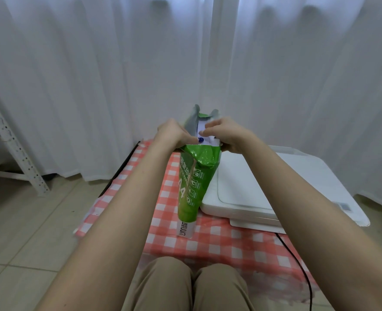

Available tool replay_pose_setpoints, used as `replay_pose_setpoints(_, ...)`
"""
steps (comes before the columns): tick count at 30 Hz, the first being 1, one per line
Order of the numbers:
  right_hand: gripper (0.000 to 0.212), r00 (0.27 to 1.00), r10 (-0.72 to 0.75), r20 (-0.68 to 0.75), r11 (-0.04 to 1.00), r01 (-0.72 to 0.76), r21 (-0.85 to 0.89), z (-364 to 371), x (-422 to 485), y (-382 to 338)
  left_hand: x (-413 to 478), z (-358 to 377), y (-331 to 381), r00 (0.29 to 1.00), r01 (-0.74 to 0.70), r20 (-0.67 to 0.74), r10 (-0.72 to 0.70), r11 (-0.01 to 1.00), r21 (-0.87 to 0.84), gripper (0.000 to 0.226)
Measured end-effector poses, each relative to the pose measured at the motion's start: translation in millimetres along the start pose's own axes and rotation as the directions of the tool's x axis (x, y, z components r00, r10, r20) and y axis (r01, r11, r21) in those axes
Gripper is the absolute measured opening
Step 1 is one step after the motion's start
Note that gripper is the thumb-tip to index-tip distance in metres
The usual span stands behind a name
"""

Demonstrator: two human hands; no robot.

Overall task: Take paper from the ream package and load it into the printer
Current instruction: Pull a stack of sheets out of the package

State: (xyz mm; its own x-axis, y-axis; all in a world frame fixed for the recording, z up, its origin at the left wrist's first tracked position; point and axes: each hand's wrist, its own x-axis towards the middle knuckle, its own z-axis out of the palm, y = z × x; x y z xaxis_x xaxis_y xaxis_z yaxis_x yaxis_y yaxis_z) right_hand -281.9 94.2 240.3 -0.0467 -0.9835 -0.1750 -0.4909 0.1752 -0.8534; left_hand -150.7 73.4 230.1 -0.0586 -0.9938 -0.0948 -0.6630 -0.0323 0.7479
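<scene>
From the head camera, a green glossy plastic ream package [194,176] printed with "A4" stands upright on its short end near the middle of the counter [219,243], which is covered with a red-and-white checked cloth. The package's top is torn open, and a stack of white paper sheets [200,127] shows inside the opening. The left hand [174,133] grips the left side of the open top, its fingers curled round the wrapper's edge. The right hand [226,135] is at the right side of the opening, its fingers [208,126] bent and clamped on the top of the white sheets. A flat white plastic printer [264,182] with its lid down lies along the counter's right edge, just beside the package. A black cable [297,261] runs from the printer's near side over the counter's near right corner. Behind hang white pleated curtains [118,75]; a white perforated metal rack [12,149] stands at the left on the beige tiled floor [28,221].
</scene>
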Motion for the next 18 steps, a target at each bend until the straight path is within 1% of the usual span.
replay_pose_setpoints(4, 0.051, 1.000, 0.017, 0.012, 0.994, -0.018, 0.106, 1.2, 0.7, 5.3, -2.4, 0.0, -1.6, 1.000, 0.001, -0.003, -0.001, 0.999, -0.040, 0.034)
replay_pose_setpoints(6, 0.056, 1.000, 0.026, 0.017, 0.992, -0.028, 0.125, 1.3, 2.7, 6.0, -3.1, 0.1, -3.0, 1.000, -0.002, 0.005, 0.002, 0.997, -0.078, 0.033)
replay_pose_setpoints(8, 0.058, 0.999, 0.032, 0.022, 0.991, -0.035, 0.129, 1.2, 4.3, 6.7, -3.8, 0.8, -3.6, 1.000, 0.004, 0.016, -0.002, 0.993, -0.118, 0.032)
replay_pose_setpoints(18, 0.056, 0.999, 0.037, 0.019, 0.993, -0.039, 0.110, -0.4, 7.4, 9.8, -0.2, -0.8, -6.3, 0.997, 0.050, 0.060, -0.040, 0.985, -0.168, 0.019)
